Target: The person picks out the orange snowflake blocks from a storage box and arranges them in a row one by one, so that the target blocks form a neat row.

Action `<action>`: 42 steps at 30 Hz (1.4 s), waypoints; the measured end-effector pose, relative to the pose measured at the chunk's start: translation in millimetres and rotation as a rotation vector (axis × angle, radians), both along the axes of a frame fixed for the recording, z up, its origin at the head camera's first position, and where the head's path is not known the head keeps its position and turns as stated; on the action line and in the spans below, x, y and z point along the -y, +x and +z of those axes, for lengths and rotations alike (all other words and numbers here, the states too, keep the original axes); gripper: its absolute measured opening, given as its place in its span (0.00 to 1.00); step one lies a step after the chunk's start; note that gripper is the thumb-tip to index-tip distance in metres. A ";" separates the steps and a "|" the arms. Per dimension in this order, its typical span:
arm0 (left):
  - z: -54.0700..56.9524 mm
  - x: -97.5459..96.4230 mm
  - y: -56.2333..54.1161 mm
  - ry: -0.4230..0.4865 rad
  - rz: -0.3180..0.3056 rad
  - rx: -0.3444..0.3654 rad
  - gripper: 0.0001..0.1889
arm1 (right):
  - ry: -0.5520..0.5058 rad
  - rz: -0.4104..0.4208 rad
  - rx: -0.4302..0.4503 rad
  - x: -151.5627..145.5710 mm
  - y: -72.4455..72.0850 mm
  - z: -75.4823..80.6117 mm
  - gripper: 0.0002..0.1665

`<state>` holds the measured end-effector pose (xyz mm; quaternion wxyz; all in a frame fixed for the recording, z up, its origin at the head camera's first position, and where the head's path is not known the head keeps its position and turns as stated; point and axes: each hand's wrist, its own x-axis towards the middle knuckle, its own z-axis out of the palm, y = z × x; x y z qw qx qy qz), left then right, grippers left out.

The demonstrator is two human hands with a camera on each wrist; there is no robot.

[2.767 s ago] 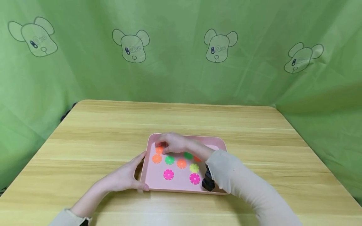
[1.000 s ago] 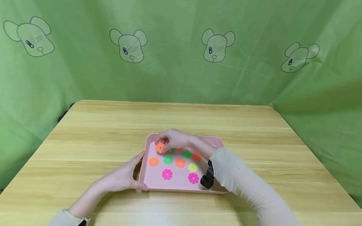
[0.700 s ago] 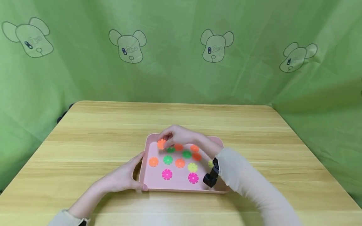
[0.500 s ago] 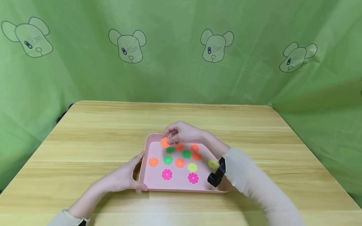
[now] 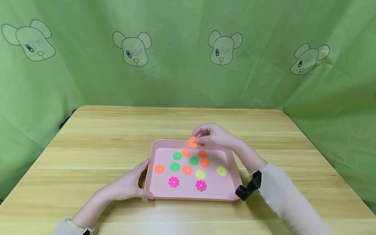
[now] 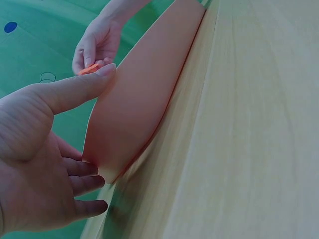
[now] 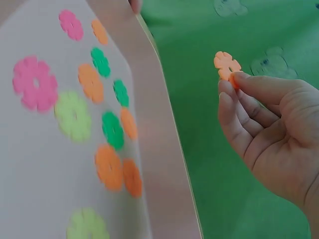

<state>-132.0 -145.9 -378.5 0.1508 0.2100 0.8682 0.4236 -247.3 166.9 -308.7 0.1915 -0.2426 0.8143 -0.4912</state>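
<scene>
My right hand (image 5: 216,135) pinches an orange notched plastic disc (image 5: 192,142) between thumb and fingers, raised over the back edge of a pink tray (image 5: 192,197). In the right wrist view this orange disc (image 7: 225,62) sticks out past the fingertips. My left hand (image 5: 124,182) rests on the tray's left end, thumb at the front corner and fingers along the side. From the left wrist, the fingers of the left hand (image 6: 45,149) look extended against the tray's outer wall (image 6: 139,84). Several similar discs lie flat in the tray, among them a pink disc (image 5: 174,182) and a green disc (image 5: 174,166).
Yellow discs lie toward the tray's right, one yellow disc (image 5: 221,171) apart from the rest. A wooden table (image 5: 117,137) extends around the tray. Behind it hangs a green cloth (image 5: 182,85) printed with mouse heads. A black wrist camera (image 5: 249,186) sits by the tray's front right corner.
My right hand has taken up the orange disc from the tray's back left, lifted it and carried it right. More discs now show beneath. The left hand stays on the tray.
</scene>
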 end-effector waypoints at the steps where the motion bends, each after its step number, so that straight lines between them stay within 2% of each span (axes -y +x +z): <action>1: -0.3 0.3 0.1 0.000 0.001 0.001 0.62 | -0.004 -0.012 -0.005 -5.9 0.4 0.7 0.11; 8: -2.0 1.0 0.5 -0.006 0.006 0.001 0.63 | -0.009 -0.120 -0.004 -45.7 2.8 4.3 0.17; 18: -3.2 0.4 -0.1 -0.006 -0.002 -0.002 0.63 | -0.037 -0.219 -0.015 -91.9 12.9 7.1 0.19; 22: -2.8 0.4 0.3 -0.001 -0.004 0.002 0.63 | -0.045 -0.260 0.010 -108.8 18.1 0.6 0.18; 25: -2.7 0.4 0.5 0.003 -0.004 0.005 0.63 | -0.063 -0.288 0.028 -122.3 21.4 -6.8 0.14; 29: -4.0 0.5 -0.4 0.005 -0.005 0.005 0.63 | -0.121 -0.326 0.061 -140.4 24.8 -17.8 0.09; 35: -5.5 -0.1 -0.9 -0.007 0.008 0.003 0.63 | -0.208 -0.348 0.117 -163.0 28.5 -34.2 0.09; 42: -7.0 -0.2 -0.4 -0.002 0.003 -0.005 0.63 | -0.169 -0.381 0.137 -179.3 29.3 -49.2 0.08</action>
